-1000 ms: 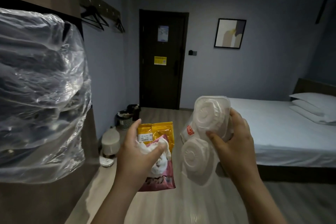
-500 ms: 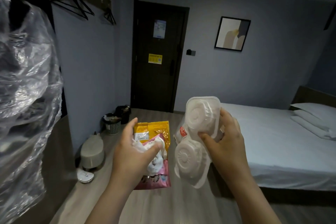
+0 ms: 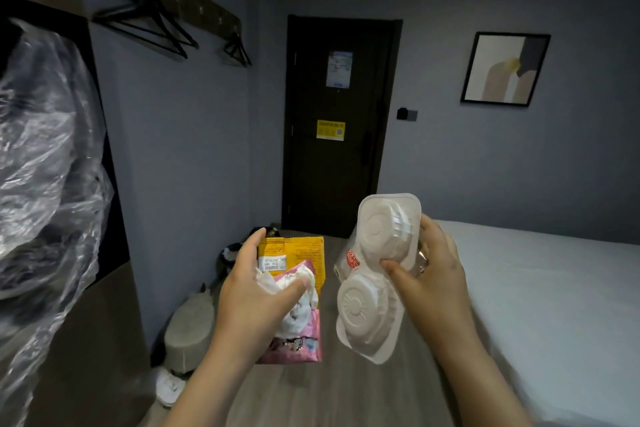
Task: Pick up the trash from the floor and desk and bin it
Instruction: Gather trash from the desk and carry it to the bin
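Note:
My left hand (image 3: 254,291) grips a bundle of trash: a yellow snack wrapper (image 3: 304,253), a pink wrapper (image 3: 298,345) and a crumpled white tissue (image 3: 298,291) pinned under the thumb. My right hand (image 3: 433,282) holds a white plastic tray (image 3: 375,276) with two round moulded cups, with a white wrapper with red print (image 3: 348,262) behind it. Both hands are raised at chest height over the wooden floor. A small mesh bin (image 3: 229,255) with a dark liner stands on the floor by the left wall, near the door, partly hidden behind my left hand.
A clear plastic bag (image 3: 41,166) hangs over dark things at the left. A grey round stool (image 3: 192,333) and white slippers (image 3: 169,386) lie by the wall. The bed (image 3: 540,305) fills the right side. A dark door (image 3: 334,128) is ahead.
The view has moved forward and turned left; the plastic bag slid toward the left edge and the door and bin came nearer. Both hands keep the same hold on their trash.

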`<state>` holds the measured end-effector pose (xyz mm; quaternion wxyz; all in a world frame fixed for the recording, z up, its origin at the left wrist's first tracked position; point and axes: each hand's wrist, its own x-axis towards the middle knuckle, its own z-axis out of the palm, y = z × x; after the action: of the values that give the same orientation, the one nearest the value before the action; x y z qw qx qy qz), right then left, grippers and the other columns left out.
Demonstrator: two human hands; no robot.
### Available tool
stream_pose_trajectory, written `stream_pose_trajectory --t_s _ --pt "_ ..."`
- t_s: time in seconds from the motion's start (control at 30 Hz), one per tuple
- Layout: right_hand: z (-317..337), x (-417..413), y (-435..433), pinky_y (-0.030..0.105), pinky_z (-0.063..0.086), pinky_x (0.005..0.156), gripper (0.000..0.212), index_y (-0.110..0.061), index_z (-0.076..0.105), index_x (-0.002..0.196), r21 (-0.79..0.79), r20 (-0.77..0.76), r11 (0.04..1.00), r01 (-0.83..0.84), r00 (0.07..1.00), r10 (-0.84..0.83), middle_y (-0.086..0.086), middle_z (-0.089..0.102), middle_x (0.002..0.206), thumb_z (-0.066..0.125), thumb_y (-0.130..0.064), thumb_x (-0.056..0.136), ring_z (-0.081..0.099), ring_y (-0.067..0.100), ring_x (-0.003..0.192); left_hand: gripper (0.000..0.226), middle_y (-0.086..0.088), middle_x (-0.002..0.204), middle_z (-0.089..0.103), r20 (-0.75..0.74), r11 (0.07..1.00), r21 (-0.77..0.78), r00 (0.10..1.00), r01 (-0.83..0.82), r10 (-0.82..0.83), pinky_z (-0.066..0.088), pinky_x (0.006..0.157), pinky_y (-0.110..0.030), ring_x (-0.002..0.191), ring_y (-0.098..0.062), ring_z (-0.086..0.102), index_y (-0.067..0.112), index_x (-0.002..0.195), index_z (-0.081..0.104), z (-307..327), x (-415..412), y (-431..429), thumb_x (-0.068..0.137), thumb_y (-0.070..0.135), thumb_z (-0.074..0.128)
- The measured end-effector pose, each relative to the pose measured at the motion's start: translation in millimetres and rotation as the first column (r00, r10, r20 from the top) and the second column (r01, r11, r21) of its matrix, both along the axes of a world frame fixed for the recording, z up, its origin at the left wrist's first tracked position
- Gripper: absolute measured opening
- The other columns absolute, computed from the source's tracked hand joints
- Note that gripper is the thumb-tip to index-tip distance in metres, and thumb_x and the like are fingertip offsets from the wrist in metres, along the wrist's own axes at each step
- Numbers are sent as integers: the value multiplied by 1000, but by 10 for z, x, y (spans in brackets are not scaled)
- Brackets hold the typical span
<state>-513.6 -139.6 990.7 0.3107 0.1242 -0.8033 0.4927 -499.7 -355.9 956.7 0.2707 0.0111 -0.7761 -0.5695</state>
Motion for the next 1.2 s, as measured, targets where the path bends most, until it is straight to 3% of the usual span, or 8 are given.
stream_pose_trajectory --t_s 0.07,0.17,0.3,0.47,0.57,0.7,0.9,1.2 --pt "-21 -391 -37 4 40 72 66 -45 46 124 -9 15 999 -32 999 32 -19 46 115 75 -12 76 50 -11 104 82 45 92 38 13 999 0 999 -39 39 36 58 4 79 44 33 38 138 38 -26 -323 -56 69 29 82" --pt "-117 -923 -182 16 43 81 65 -41 46 128 -12 59 997 -77 995 78 -15 46 117 75 -13 76 52 -1 106 83 46 94 37 42 997 -4 996 -81 81 32 67 0 80 39 38 37 139 37 -116 -767 -213 69 30 82" --pt "-288 -1648 -481 24 45 86 67 -43 44 129 -22 105 993 -117 987 118 -17 44 118 73 -14 77 50 0 108 84 33 108 43 64 992 2 990 -123 123 35 84 -16 96 13 44 34 139 39 -289 -1396 -497 68 29 83" --pt "-480 -2600 -993 24 46 84 67 -49 40 127 7 135 993 -117 984 115 -22 43 114 71 -16 79 49 -1 108 82 46 95 38 82 988 26 985 -153 151 32 68 -3 82 39 38 36 138 38 -493 -2271 -1081 69 26 82" --pt "-484 -3124 -1336 31 47 88 69 -54 38 125 22 168 993 -116 980 111 -29 41 113 71 -18 77 48 5 113 82 36 106 44 109 981 39 977 -188 183 36 76 -14 92 18 45 33 139 39 -517 -2777 -1528 69 26 82" --pt "-541 -3792 -1745 27 44 85 69 -55 39 122 30 167 994 -106 981 99 -28 41 113 71 -18 75 48 6 113 85 13 127 48 144 979 12 969 -203 200 34 88 -27 117 -9 46 31 142 36 -547 -3454 -2009 70 25 81" --pt "-709 -4666 -2132 11 37 71 71 -69 34 111 26 218 990 -137 967 128 -32 40 110 72 -22 75 46 -5 107 85 10 127 52 199 979 -8 959 -205 202 36 86 -28 120 -15 47 30 143 34 -711 -4298 -2377 72 24 80" --pt "-1039 -6393 -2363 29 40 85 65 -41 42 130 10 254 989 -149 957 141 -11 44 120 74 -22 77 46 11 115 84 1 136 53 262 961 -24 926 -274 271 38 86 -28 124 -20 49 29 143 36 -927 -5862 -2652 72 23 80"
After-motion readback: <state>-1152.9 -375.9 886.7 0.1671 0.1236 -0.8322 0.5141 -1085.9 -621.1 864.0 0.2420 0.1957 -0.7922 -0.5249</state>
